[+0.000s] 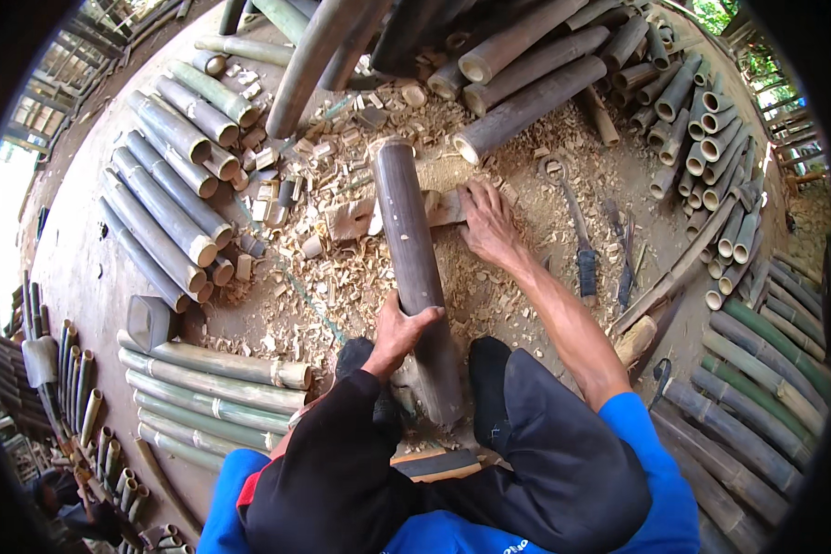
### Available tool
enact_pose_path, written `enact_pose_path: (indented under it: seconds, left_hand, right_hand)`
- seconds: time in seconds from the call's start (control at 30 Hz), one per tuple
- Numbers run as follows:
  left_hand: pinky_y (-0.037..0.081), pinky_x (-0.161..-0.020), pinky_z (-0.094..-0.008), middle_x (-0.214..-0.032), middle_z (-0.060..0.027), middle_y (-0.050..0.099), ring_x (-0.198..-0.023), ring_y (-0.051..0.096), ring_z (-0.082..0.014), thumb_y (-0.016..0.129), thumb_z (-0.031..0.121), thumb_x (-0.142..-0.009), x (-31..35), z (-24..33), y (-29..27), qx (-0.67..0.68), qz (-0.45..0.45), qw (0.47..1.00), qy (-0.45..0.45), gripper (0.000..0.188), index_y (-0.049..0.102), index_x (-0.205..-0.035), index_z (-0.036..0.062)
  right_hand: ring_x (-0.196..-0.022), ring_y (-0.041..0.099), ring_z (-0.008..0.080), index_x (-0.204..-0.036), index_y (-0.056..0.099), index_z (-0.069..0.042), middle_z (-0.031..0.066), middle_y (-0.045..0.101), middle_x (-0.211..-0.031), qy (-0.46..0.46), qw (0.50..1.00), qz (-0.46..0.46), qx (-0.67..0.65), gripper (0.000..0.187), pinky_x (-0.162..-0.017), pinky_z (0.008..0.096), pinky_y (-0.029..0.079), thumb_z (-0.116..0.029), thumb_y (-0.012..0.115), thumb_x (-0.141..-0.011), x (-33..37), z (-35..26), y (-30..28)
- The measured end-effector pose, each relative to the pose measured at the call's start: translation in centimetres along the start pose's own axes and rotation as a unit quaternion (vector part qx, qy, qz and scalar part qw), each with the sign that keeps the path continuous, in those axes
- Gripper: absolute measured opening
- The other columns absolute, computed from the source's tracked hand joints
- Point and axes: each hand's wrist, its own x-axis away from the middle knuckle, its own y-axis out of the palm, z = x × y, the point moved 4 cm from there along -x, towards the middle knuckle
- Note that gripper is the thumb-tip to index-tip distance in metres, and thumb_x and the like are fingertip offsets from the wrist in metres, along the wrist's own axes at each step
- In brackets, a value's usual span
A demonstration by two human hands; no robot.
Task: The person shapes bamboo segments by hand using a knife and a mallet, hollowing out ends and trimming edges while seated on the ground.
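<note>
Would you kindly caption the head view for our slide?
Left hand gripping dark bamboo section, right hand at wooden block beneath it, amid pale chips.

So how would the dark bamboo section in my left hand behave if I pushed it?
The dark bamboo section would probably stay stiff, being straight and woody. Its rounded sides suggest it could roll sideways unless your left hand steadies it. It may also feel a bit slippery, as its skin looks mostly smooth.

Bright blue shirt (665, 503); right sleeve (632, 429) at 4 o'clock, red patch (248, 489) at 7, white lettering (517, 547) at 5. Loose black trousers (563, 462). 2 dark socks (489, 379), at 5 and 7. Left hand (402, 334), right hand (489, 222): both bare.
</note>
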Motion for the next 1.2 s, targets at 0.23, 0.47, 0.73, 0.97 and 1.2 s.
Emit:
enact_pose_path:
  seconds: [0.23, 0.47, 0.73, 0.97, 1.2]
  left_hand:
    - [0.055, -0.087, -0.0391, -0.112, -0.0271, 0.062, -0.100, 0.067, -0.0317, 0.090, 0.044, -0.068, 0.9, 2.8, 3.3, -0.202, -0.043, 0.978, -0.035, 0.096, 0.038, -0.127, -0.0103]
    - [0.044, -0.109, -0.0489, -0.144, -0.0272, 0.041, -0.131, 0.048, -0.0365, 0.082, 0.033, -0.081, -3.1, 1.9, -8.4, -0.015, 0.156, 0.988, 0.012, 0.101, 0.021, -0.153, -0.0023]
    - [0.039, -0.111, -0.0466, -0.149, -0.0231, 0.040, -0.131, 0.047, -0.0366, 0.074, 0.038, -0.079, -8.1, 5.1, -10.7, -0.288, 0.158, 0.941, 0.078, 0.091, 0.037, -0.150, -0.0049]
    - [0.041, -0.108, -0.0389, -0.145, -0.0212, 0.047, -0.127, 0.052, -0.0334, 0.070, 0.029, -0.082, -9.5, 4.3, -11.8, -0.399, 0.102, 0.896, 0.167, 0.069, 0.053, -0.140, -0.0042]
    - [0.049, -0.099, -0.0412, -0.131, -0.0211, 0.058, -0.121, 0.056, -0.0287, 0.073, 0.028, -0.088, -6.3, 10.6, -9.1, -0.250, 0.176, 0.926, 0.223, 0.056, 0.057, -0.135, 0.0014]
  right_hand:
    - [-0.139, 0.036, 0.0403, -0.147, 0.043, -0.002, 0.0202, 0.038, -0.150, 0.058, 0.997, 0.017, 0.042, 0.067, -0.116, 0.0552, 0.032, -0.013, 0.071, -0.087, 2.7, 2.8, -0.7]
    - [-0.137, 0.039, 0.0401, -0.147, 0.041, -0.002, 0.0251, 0.037, -0.148, 0.336, 0.933, 0.125, -0.038, 0.067, -0.115, 0.0534, 0.035, -0.029, 0.067, -0.092, 12.6, 6.1, -7.5]
    - [-0.132, 0.047, 0.0367, -0.145, 0.039, 0.003, 0.0238, 0.046, -0.144, 0.716, 0.688, 0.083, 0.085, 0.070, -0.106, 0.0496, 0.041, -0.036, 0.063, -0.092, 30.3, 24.0, -13.2]
    - [-0.128, 0.055, 0.0337, -0.129, 0.066, -0.009, 0.0204, 0.061, -0.135, 0.751, 0.657, -0.009, 0.063, 0.050, -0.107, 0.0468, 0.039, -0.032, 0.066, -0.084, 28.6, 23.9, -11.6]
    - [-0.065, 0.059, 0.0159, -0.089, 0.065, -0.005, 0.0051, 0.057, -0.072, 0.559, 0.599, 0.433, -0.376, 0.013, -0.060, 0.0316, 0.052, -0.015, 0.059, -0.082, 32.5, 20.5, -11.1]
